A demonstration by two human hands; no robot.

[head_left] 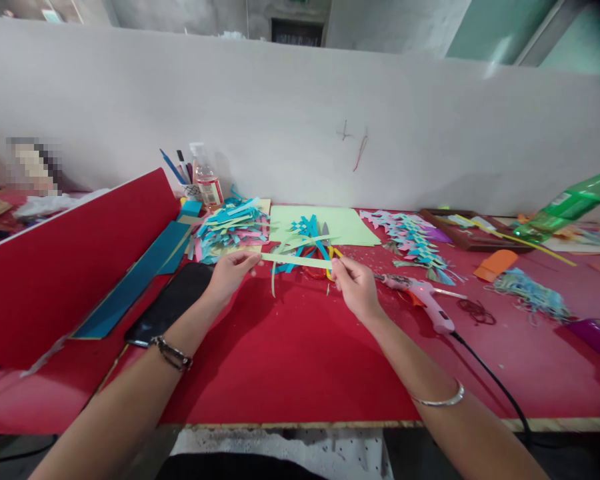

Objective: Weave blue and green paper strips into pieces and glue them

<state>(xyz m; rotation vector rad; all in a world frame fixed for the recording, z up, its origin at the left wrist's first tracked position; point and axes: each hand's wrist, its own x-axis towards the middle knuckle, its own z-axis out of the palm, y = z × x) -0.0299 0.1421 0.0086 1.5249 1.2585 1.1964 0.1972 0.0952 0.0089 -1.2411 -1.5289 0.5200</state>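
Note:
A pale green paper strip is stretched level between my two hands above the red table. Its left end is pinched by my left hand, its right end by my right hand. Just behind the strip lie scissors with yellow and red handles, partly covered by blue and green woven paper strips. A heap of cut paper strips in blue, green and pink is beyond my left hand. Right of my right hand rests a pink glue gun.
A black phone and blue paper sheets lie at left beside a red upright board. Light green sheets lie at the back. Woven paper pieces, a green bottle and a thread bundle are at right.

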